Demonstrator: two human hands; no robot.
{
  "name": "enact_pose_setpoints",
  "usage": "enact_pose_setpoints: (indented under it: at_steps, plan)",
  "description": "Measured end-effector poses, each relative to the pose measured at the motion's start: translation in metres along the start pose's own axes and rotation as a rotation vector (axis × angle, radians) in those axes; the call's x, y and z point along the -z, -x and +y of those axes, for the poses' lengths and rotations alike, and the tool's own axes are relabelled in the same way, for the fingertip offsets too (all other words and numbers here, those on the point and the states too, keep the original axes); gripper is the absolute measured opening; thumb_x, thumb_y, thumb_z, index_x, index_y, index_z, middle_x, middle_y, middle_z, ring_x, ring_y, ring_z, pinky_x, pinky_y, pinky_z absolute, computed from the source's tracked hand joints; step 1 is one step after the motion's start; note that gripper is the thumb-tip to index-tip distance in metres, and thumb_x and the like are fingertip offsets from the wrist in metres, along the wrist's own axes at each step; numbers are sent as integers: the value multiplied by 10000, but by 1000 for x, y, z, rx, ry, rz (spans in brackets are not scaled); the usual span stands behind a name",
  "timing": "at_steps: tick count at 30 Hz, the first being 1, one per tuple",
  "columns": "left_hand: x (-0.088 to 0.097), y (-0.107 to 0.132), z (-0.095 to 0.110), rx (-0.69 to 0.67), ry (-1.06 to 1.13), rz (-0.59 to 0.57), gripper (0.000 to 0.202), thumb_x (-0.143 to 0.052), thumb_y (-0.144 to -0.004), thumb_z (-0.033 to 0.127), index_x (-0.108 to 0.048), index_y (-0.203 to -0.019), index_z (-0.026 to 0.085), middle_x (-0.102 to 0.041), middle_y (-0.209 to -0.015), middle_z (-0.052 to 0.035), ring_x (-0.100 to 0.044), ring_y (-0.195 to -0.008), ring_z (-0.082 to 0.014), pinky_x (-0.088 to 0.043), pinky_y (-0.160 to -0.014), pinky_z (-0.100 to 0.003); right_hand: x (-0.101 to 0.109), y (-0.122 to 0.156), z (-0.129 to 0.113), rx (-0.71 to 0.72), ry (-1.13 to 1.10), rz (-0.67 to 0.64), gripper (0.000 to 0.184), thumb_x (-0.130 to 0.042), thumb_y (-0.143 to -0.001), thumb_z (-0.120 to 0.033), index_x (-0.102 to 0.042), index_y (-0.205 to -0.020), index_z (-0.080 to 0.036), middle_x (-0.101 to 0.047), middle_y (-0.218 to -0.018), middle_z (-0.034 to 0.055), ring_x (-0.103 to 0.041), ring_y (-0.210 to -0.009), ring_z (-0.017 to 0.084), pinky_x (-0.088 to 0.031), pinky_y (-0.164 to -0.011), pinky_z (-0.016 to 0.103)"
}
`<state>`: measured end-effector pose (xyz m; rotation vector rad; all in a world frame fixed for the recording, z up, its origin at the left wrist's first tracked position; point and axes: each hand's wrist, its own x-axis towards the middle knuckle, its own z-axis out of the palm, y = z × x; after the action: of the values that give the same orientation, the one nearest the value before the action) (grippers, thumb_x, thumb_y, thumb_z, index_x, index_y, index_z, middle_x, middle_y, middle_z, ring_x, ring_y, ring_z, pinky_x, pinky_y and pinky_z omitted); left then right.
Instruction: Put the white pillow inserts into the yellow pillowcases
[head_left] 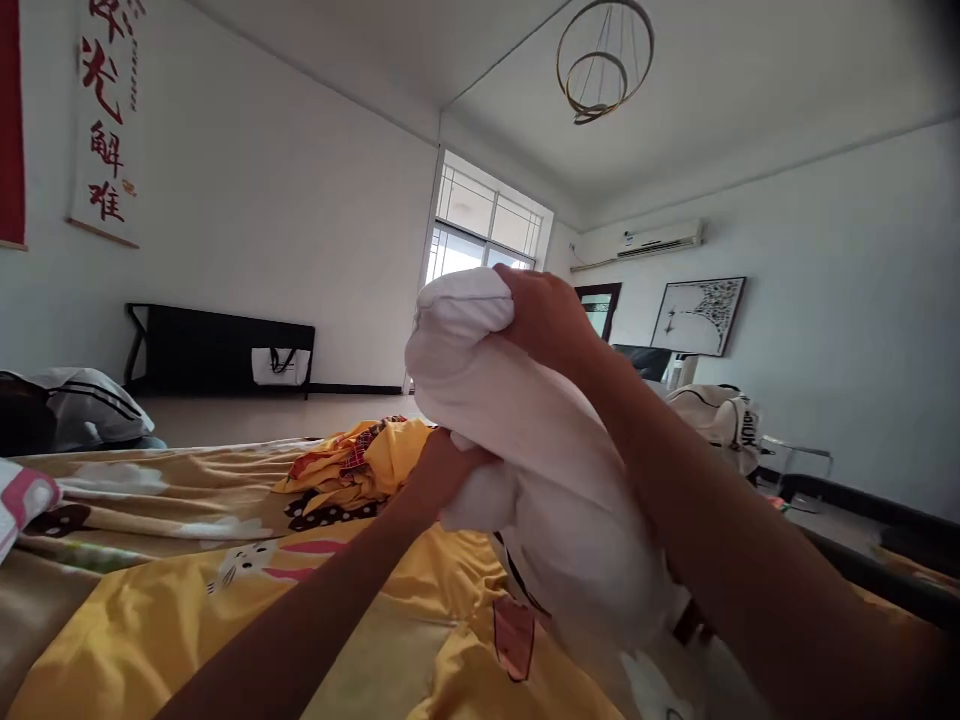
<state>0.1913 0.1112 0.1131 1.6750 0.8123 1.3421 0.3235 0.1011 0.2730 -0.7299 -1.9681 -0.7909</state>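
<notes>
A bunched white cloth [525, 450] hangs in the air above a bed. My right hand [544, 315] grips its top end, fingers closed around the fabric. Lower down, my left hand [442, 470] is closed on the cloth's underside. The cloth's lower part drapes down over my right forearm toward the yellow cartoon-print bedsheet [225, 600]. A crumpled yellow and red garment [352, 465] lies on the sheet just behind my left hand.
A white striped garment [86, 405] and a pink-and-white item [22, 495] lie at the bed's left edge. A black bench [217, 350] stands against the far wall. A white bag [720, 420] sits on a chair at the right.
</notes>
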Motion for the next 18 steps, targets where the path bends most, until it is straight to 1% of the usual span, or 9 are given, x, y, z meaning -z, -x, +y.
enact_pose_setpoints:
  at_steps: [2, 4, 6, 8, 10, 12, 14, 16, 18]
  plan:
    - [-5, -7, 1, 10, 46, 65, 474, -727, -630, 419, -649, -1017, 157, -697, -1058, -120, -629, -957, -295, -496, -719, -345, 9, 16, -3, 75, 158, 88, 141, -518, -862, -261, -631, -876, -178, -523, -683, 9, -535, -778, 189, -400, -811, 389]
    - [10, -5, -13, 59, -19, 154, 426, -714, -632, 432, -654, -953, 159, -713, -969, -93, -634, -898, -271, -478, -678, -320, 1, 43, 4, 126, 238, 113, 221, -422, -928, -251, -639, -938, -209, -508, -681, 17, -501, -733, 172, -393, -786, 364]
    - [34, 4, -35, 138, -93, 230, 378, -711, -619, 403, -647, -902, 162, -712, -872, -73, -632, -817, -254, -459, -629, -307, -25, 76, 19, 133, 270, 73, 262, -386, -949, -246, -647, -970, -232, -509, -671, 25, -472, -686, 170, -392, -739, 347]
    - [59, 17, -55, 248, -138, 276, 343, -715, -591, 367, -636, -846, 152, -695, -763, -71, -624, -713, -255, -443, -575, -314, -62, 108, 28, 105, 283, -17, 293, -366, -954, -220, -656, -997, -225, -534, -690, 46, -475, -691, 182, -393, -715, 347]
    - [77, 30, -71, 325, -137, 277, 318, -721, -568, 345, -636, -807, 154, -684, -718, -66, -624, -678, -265, -445, -558, -322, -102, 133, 23, 74, 274, -126, 327, -345, -951, -175, -656, -1044, -209, -569, -747, 73, -499, -741, 200, -401, -728, 358]
    - [85, 37, -83, 369, -115, 279, 322, -729, -550, 348, -634, -794, 160, -677, -700, -58, -629, -686, -273, -455, -557, -324, -136, 154, 2, 37, 231, -192, 356, -339, -934, -124, -639, -1108, -206, -593, -816, 90, -519, -797, 215, -414, -766, 373]
    - [87, 39, -93, 380, -67, 308, 325, -697, -583, 389, -613, -798, 161, -665, -696, -56, -626, -688, -257, -463, -559, -317, -159, 174, -31, -57, 162, -183, 369, -377, -905, -110, -595, -1188, -202, -604, -891, 103, -530, -859, 235, -427, -809, 397]
    - [87, 36, -100, 380, -9, 348, 317, -638, -635, 420, -580, -813, 164, -657, -712, -58, -616, -673, -226, -469, -559, -304, -173, 199, -65, -207, 59, -155, 402, -470, -869, -175, -523, -1267, -196, -603, -990, 118, -530, -939, 263, -436, -848, 435]
    - [87, 33, -102, 394, 42, 371, 321, -628, -641, 409, -561, -841, 167, -660, -742, -61, -613, -668, -208, -480, -563, -295, -181, 226, -92, -324, -60, -179, 524, -586, -807, -302, -465, -1305, -195, -581, -1104, 134, -522, -1013, 297, -432, -884, 483]
